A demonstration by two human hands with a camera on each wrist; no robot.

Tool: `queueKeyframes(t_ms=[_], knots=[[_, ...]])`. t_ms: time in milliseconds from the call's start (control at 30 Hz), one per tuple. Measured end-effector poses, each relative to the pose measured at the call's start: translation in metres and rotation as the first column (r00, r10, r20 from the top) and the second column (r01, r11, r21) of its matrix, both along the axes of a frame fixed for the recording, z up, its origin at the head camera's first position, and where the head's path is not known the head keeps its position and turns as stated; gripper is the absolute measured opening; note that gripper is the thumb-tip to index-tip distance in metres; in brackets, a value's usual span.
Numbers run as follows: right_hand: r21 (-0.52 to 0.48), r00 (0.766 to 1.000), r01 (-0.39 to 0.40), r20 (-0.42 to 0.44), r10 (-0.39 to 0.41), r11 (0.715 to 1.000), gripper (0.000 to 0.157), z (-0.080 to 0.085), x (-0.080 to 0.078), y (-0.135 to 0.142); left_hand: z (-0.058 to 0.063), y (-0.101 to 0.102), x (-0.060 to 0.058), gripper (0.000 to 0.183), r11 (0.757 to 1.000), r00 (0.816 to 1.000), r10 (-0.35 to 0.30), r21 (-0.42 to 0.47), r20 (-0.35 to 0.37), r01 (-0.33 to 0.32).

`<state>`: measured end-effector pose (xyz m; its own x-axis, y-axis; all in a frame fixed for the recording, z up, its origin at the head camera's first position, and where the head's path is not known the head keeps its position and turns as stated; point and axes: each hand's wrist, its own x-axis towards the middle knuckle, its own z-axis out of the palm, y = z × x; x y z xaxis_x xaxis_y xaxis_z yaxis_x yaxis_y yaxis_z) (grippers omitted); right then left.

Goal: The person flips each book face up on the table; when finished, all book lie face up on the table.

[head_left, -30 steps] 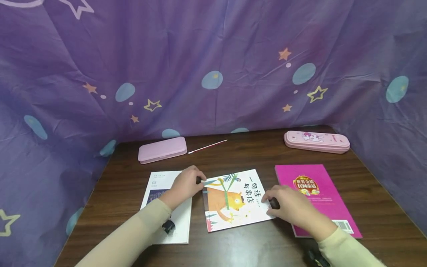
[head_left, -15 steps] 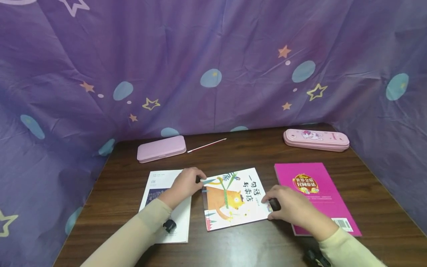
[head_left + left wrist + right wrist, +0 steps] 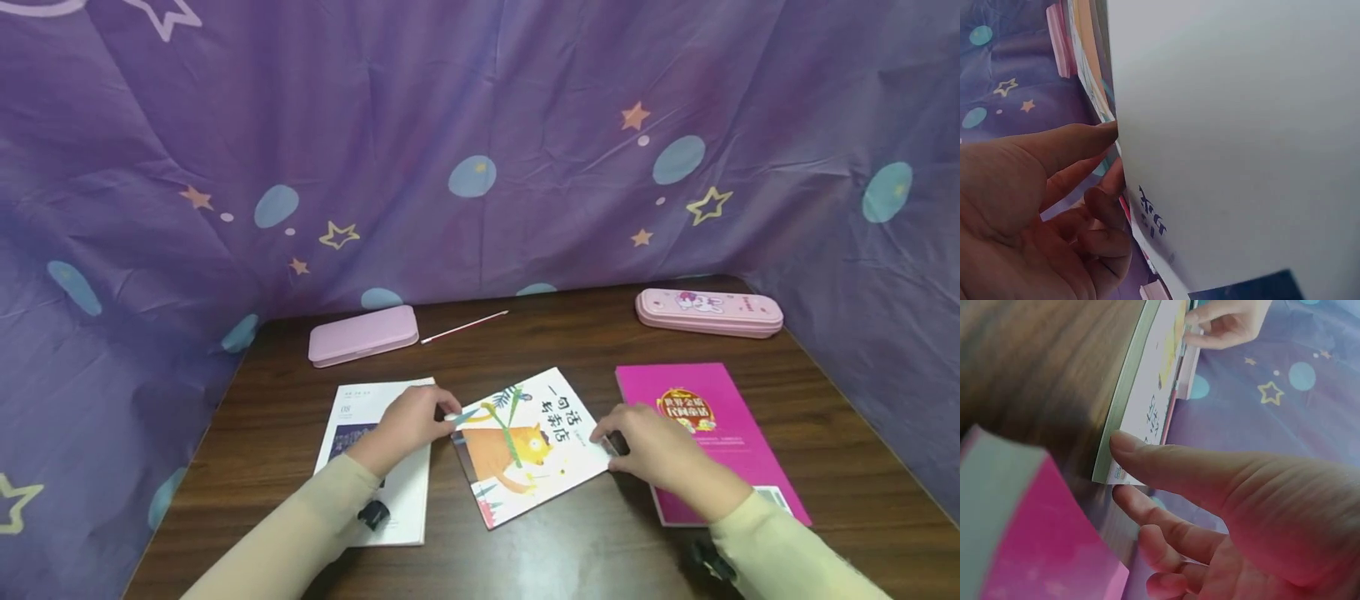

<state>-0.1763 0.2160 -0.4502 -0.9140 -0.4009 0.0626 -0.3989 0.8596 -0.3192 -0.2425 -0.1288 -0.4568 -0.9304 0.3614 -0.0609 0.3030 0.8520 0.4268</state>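
Observation:
A picture book [image 3: 517, 450] with an orange bear on its white cover lies slightly turned in the middle of the table. My left hand [image 3: 410, 423] pinches its far left corner, the wrist passing over a white book [image 3: 405, 508]. At the opposite end, my right hand [image 3: 656, 450] grips the right edge. The right wrist view has the thumb [image 3: 1147, 462] over the cover's end and the other fingers below. A magenta book [image 3: 720, 417] lies partly under the right hand. In the left wrist view the white book [image 3: 1241, 137] hides most of the picture book.
A plain pink pencil case [image 3: 363, 335] and a thin red-and-white stick [image 3: 465, 327] lie at the back left. Another pink pencil case [image 3: 708, 313], with a rabbit print, lies at the back right. A purple star-patterned curtain [image 3: 480, 100] closes off the table's back and sides.
The picture book has turned counterclockwise, its right end moving away from me and its near left corner swinging right. Both hands keep hold of it; the right hand has shifted slightly away from me.

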Motion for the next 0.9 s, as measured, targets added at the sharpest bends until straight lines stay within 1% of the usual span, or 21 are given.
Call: queueKeyframes(t_ms=[167, 267, 333, 433, 500, 633, 767, 900], knots=[[0.003, 0.999, 0.027, 0.042, -0.027, 1.000, 0.032, 0.002, -0.009, 0.002, 0.001, -0.003, 0.009, 0.017, 1.000, 1.000, 0.001, 0.025, 0.030, -0.002], [0.001, 0.999, 0.023, 0.045, -0.023, 1.000, 0.029, 0.001, -0.015, 0.003, 0.002, -0.005, 0.015, 0.018, 1.000, 0.999, -0.015, 0.026, 0.037, 0.014], [0.004, 0.999, 0.015, 0.033, -0.016, 1.000, 0.027, 0.001, -0.020, 0.003, 0.003, -0.007, 0.019, 0.018, 0.999, 0.999, -0.029, 0.017, 0.032, 0.028], [0.018, 1.000, -0.008, -0.013, 0.009, 1.000, 0.026, 0.000, -0.029, 0.003, 0.004, -0.009, 0.025, 0.017, 0.999, 0.999, -0.043, -0.004, 0.027, 0.044], [0.027, 0.999, -0.017, -0.032, 0.018, 0.999, 0.025, -0.001, -0.036, 0.004, 0.005, -0.010, 0.029, 0.015, 0.999, 0.998, -0.045, -0.017, 0.038, 0.045], [0.031, 1.000, -0.010, -0.020, 0.011, 0.999, 0.022, -0.003, -0.046, 0.005, 0.006, -0.011, 0.037, 0.012, 0.999, 0.996, -0.050, -0.012, 0.077, 0.051], [0.016, 1.000, 0.003, 0.006, -0.003, 1.000, 0.021, -0.003, -0.055, 0.005, 0.007, -0.012, 0.046, 0.015, 0.998, 0.991, -0.068, 0.015, 0.120, 0.066], [0.019, 1.000, -0.020, -0.016, 0.020, 1.000, 0.023, -0.004, -0.062, 0.005, 0.007, -0.011, 0.055, 0.020, 0.994, 0.982, -0.104, 0.050, 0.155, 0.097]])
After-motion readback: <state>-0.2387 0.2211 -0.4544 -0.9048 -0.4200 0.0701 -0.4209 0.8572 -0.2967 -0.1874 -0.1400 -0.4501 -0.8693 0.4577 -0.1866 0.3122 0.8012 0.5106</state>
